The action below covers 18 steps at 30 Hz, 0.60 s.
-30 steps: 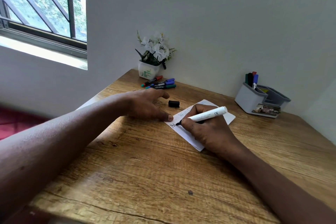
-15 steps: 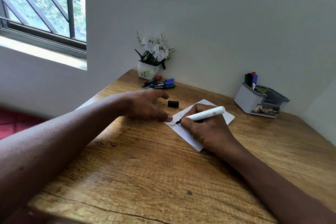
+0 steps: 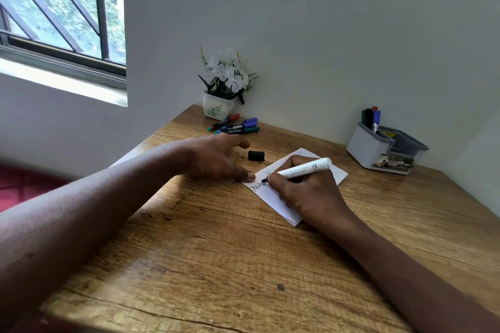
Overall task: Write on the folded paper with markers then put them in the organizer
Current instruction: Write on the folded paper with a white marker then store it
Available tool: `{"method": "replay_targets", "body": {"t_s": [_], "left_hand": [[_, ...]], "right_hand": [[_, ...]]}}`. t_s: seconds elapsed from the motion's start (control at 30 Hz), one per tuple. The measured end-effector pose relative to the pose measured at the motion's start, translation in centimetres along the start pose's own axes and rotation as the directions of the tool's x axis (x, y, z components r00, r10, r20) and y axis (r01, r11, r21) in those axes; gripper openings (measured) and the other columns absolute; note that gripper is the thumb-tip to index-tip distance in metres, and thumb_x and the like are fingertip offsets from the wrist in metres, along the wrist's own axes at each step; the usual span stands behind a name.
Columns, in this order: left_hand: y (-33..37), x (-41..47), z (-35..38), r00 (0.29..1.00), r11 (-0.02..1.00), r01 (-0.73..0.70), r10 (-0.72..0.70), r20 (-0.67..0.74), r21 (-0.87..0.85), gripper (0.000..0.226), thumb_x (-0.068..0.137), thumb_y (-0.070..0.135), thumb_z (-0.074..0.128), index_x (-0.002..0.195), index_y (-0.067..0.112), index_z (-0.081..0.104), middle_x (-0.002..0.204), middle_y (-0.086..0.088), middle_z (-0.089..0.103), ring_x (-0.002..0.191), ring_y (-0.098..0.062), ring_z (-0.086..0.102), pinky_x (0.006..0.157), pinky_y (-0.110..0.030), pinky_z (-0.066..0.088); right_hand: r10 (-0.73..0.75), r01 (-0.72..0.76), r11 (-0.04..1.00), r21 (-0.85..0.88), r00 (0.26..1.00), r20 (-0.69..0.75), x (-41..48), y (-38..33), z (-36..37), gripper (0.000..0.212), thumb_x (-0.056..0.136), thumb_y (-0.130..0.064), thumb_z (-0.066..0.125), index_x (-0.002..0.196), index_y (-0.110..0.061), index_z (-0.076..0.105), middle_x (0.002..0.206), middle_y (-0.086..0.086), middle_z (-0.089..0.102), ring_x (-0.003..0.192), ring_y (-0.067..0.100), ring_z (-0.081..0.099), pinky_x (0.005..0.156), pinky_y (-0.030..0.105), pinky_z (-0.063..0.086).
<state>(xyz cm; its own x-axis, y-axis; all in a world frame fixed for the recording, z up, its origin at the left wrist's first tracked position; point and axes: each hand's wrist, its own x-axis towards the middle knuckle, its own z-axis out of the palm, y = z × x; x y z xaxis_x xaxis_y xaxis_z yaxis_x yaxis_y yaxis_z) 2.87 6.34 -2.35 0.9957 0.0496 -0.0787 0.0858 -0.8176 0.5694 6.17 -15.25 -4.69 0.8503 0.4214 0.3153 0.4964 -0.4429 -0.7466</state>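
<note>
A folded white paper point(image 3: 273, 199) lies on the wooden table point(image 3: 243, 251), with dark writing near its left edge. My right hand point(image 3: 308, 194) grips a white marker point(image 3: 303, 169) whose black tip touches the paper. My left hand point(image 3: 216, 157) rests flat beside the paper, a fingertip pressing its left corner. The marker's black cap point(image 3: 256, 155) lies just behind the paper. Several capped markers point(image 3: 235, 126) lie near the back wall. A grey organizer point(image 3: 378, 151) at the back right holds several upright markers point(image 3: 371, 119).
A small white pot of white flowers point(image 3: 224, 89) stands in the table's back left corner, against the wall. A window point(image 3: 59, 8) is at upper left. The table's left edge runs diagonally beneath my left forearm.
The marker tip has crept slightly right along the line of writing. My left hand stays in place on the paper's corner.
</note>
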Motion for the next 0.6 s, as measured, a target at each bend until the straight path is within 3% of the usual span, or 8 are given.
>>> {"method": "replay_targets", "body": {"t_s": [0.23, 0.37, 0.6], "left_hand": [[0.06, -0.02, -0.05, 1.000, 1.000, -0.006, 0.006, -0.003, 0.012, 0.085, 0.081, 0.055, 0.077, 0.153, 0.036, 0.036, 0.161, 0.000, 0.036, 0.144, -0.022, 0.038, 0.118, -0.045, 0.035], [0.01, 0.01, -0.02, 1.000, 1.000, 0.002, -0.002, 0.002, 0.024, 0.085, 0.082, 0.056, 0.076, 0.154, 0.037, 0.036, 0.161, 0.000, 0.036, 0.144, -0.022, 0.037, 0.118, -0.047, 0.035], [-0.06, 0.19, 0.01, 1.000, 1.000, 0.006, -0.006, 0.001, 0.031, 0.084, 0.081, 0.057, 0.076, 0.153, 0.039, 0.036, 0.162, 0.001, 0.035, 0.145, -0.022, 0.037, 0.118, -0.048, 0.035]], "right_hand": [[0.019, -0.020, 1.000, -0.012, 0.999, -0.040, 0.02, -0.04, 0.13, 0.022, 0.078, -0.026, 0.082, 0.067, -0.015, 0.067, 0.062, -0.007, 0.066, 0.057, 0.002, 0.059, 0.048, 0.016, 0.039], [0.039, -0.039, 0.999, 0.008, 0.999, -0.020, 0.03, 0.07, 0.13, 0.017, 0.079, -0.024, 0.081, 0.071, -0.014, 0.069, 0.065, -0.003, 0.070, 0.062, 0.008, 0.065, 0.052, 0.023, 0.045], [0.051, -0.052, 0.998, -0.019, 0.998, -0.032, 0.16, 0.08, 0.08, 0.020, 0.079, -0.028, 0.081, 0.068, -0.018, 0.068, 0.062, -0.009, 0.069, 0.058, 0.001, 0.062, 0.047, 0.016, 0.042]]}}
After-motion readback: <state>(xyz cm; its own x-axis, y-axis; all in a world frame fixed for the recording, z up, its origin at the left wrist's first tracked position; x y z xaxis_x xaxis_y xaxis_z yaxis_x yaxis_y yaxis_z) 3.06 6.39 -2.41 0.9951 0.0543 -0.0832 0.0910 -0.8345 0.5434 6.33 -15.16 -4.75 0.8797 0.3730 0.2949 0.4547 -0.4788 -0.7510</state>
